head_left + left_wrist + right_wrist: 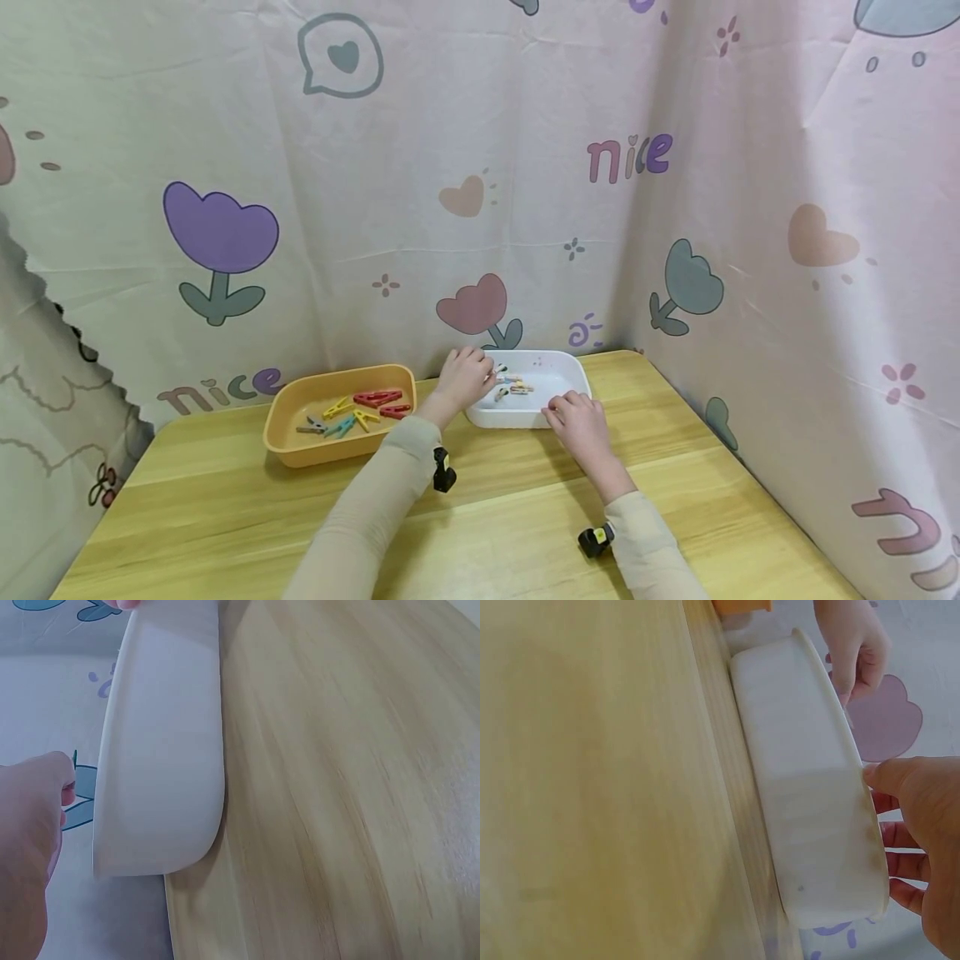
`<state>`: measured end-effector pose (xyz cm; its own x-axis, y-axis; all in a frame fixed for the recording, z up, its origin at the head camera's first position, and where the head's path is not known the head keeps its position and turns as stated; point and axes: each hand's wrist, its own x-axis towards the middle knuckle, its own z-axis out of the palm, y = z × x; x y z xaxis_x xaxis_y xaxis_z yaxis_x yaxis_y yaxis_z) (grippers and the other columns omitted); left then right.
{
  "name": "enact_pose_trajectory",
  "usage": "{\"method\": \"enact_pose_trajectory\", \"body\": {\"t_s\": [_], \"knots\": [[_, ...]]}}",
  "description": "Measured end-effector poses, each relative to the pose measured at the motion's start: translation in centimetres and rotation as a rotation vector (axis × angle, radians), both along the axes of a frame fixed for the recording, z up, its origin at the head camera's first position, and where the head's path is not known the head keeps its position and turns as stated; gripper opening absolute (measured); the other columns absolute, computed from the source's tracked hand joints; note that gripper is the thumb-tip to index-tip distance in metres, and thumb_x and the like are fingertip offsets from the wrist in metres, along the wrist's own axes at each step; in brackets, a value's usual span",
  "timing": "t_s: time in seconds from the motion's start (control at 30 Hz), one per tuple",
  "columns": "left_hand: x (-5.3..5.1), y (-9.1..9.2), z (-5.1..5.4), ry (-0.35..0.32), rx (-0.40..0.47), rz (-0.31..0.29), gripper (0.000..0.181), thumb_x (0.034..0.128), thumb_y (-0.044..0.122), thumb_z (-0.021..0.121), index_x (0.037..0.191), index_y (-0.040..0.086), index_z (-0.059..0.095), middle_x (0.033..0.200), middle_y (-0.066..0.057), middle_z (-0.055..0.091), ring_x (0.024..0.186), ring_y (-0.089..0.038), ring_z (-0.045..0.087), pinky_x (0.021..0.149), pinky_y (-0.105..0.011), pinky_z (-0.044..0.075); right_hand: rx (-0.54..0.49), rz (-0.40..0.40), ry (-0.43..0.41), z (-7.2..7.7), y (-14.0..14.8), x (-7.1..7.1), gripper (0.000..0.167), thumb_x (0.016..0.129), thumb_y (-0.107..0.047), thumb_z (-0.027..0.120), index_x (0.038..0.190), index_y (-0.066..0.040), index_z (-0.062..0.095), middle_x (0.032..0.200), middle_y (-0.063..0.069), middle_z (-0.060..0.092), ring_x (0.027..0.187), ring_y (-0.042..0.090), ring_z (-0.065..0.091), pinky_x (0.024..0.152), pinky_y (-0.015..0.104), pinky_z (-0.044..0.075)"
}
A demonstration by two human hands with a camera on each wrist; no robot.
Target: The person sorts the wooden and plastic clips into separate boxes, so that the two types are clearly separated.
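Observation:
My left hand (465,379) is over the left end of a white tray (558,364), fingers bent and pinching a small clothespin. Little of that clothespin shows; a thin dark-green tip peeks out by the fingers in the left wrist view. Several small clothespins (519,389), pale with coloured parts, lie on the tray floor just right of this hand. At the tray's near right rim, my right hand (581,425) grips the edge. The right wrist view shows its thumb (885,776) on the rim and the other fingers on the inner side.
An orange tray (300,454) stands to the left on the wooden table (510,525). In it lie red clothespins (377,397), yellow ones (337,407), a blue one (345,427) and a grey one (313,427). A printed curtain (360,183) hangs behind and along the right side.

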<state>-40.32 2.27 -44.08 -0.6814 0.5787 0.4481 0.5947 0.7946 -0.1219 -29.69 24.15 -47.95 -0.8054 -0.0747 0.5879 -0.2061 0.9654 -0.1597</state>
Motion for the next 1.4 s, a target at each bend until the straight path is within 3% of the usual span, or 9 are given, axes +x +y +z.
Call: {"method": "enact_pose_trajectory", "body": {"t_s": [0.23,0.5,0.93,1.4], "knots": [[-0.4,0.3,-0.1,-0.044,0.004,0.045,0.019,0.0955,0.036,0.058,0.1,0.018,0.066,0.1,0.001,0.064,0.1,-0.019,0.054,0.086,-0.037,0.044,-0.002,-0.006,-0.028,0.0,0.0,0.0,0.014,0.089,-0.031,0.069,0.089,-0.018,0.071,0.088,0.001,0.067,0.082,0.023,0.06,0.075,0.04,0.044],[-0.5,0.2,-0.2,-0.097,0.028,0.109,0.036,0.0957,0.048,0.055,0.113,0.018,0.061,0.116,-0.002,0.062,0.11,-0.022,0.051,0.092,-0.042,0.043,0.004,-0.007,-0.025,0.0,0.0,-0.1,0.014,0.089,-0.032,0.069,0.088,-0.018,0.071,0.088,0.001,0.067,0.081,0.023,0.06,0.073,0.039,0.043],[0.1,-0.4,-0.3,-0.054,0.01,0.071,0.032,0.0958,0.045,0.056,0.109,0.017,0.062,0.112,-0.003,0.06,0.107,-0.023,0.051,0.088,-0.04,0.044,0.009,0.004,0.003,-0.1,0.1,-0.1,0.014,0.088,-0.03,0.07,0.089,-0.016,0.072,0.088,0.003,0.068,0.081,0.025,0.061,0.073,0.042,0.045],[1.4,-2.7,1.6,-0.003,-0.014,0.054,0.032,0.0956,0.043,0.058,0.112,0.016,0.063,0.111,-0.004,0.061,0.106,-0.023,0.052,0.089,-0.041,0.044,-0.01,0.011,-0.002,0.1,0.0,0.1,0.015,0.088,-0.029,0.071,0.089,-0.014,0.072,0.089,0.005,0.068,0.083,0.027,0.061,0.073,0.043,0.044]]}}
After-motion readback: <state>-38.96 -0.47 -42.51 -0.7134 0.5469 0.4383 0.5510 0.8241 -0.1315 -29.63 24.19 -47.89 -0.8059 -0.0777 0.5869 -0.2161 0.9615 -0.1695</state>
